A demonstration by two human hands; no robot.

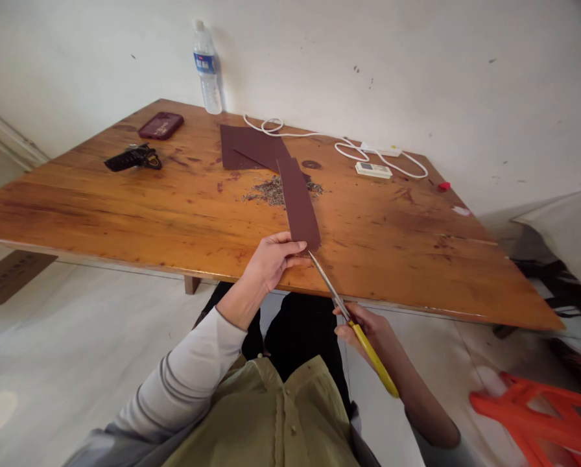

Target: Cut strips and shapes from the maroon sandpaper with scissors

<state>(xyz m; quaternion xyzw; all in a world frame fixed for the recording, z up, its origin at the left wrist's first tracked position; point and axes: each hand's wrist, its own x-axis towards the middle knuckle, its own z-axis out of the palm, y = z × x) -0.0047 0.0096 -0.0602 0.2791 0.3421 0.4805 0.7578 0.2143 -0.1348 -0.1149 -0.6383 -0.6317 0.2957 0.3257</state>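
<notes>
We held the brown strip (300,204) in our left hand (271,263), with the thumb on top and the fingers under it, so that it was pinched at the left side of its near end. From this hand the strip went forward, away from us, over the pile of scraps (267,191); whether its far end rested on the sheets (251,146), we could not tell. Our right hand (368,327), lower and to the right of the left one, was closed around the scissors (356,331) near the yellow handles, and their tips were at the notched near edge, just beside the left fingertips. We could not tell how wide the blades stood. The strip seemed to us thin and light, stiff enough to keep its length with only a slight bend, but easy to curl or to crease if pressed hard; its face looked dull, so probably it would not slip much. We thought the best hold was this flat pinch close to the notched edge, with the fingertips kept clear of the blades. Beyond both hands, on the table (174,220), lay a remote (373,170) to the right and keys (132,158) to the left.
</notes>
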